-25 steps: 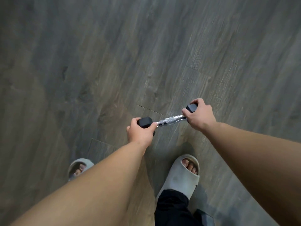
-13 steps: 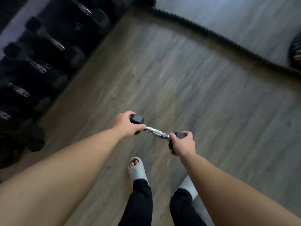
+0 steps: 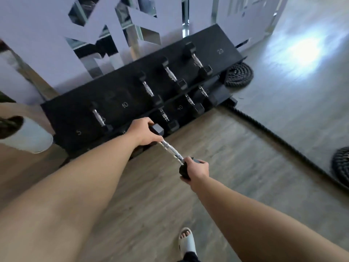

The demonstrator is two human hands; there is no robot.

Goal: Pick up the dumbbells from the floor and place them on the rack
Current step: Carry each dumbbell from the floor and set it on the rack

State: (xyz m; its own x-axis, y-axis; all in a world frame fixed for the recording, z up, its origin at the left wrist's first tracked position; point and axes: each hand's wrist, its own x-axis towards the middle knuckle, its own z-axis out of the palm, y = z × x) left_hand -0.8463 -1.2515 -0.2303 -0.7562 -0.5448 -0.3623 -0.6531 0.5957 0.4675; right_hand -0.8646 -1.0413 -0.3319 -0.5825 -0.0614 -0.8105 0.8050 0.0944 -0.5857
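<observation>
I hold a small black hex dumbbell (image 3: 172, 151) with a chrome handle in the air, one hand on each head. My left hand (image 3: 144, 132) grips the far head, close to the front edge of the rack. My right hand (image 3: 196, 170) grips the near head. The black two-tier rack (image 3: 75, 114) stands against the wall ahead, its shelves marked with numbers such as 5, 10 and 20. Several dumbbells rest on both tiers, one of them a small dumbbell on the upper tier (image 3: 99, 117) near the 5 mark.
A thick black battle rope (image 3: 279, 140) runs across the floor on the right, with coils by the rack's right end (image 3: 238, 74) and at the right edge. A white pot (image 3: 26, 137) stands left of the rack. My sandalled foot (image 3: 187, 241) is on the wood floor below.
The view has swung up from the floor to the rack. Both hands have carried the dumbbell forward, and its far head now hangs at the rack's front edge.
</observation>
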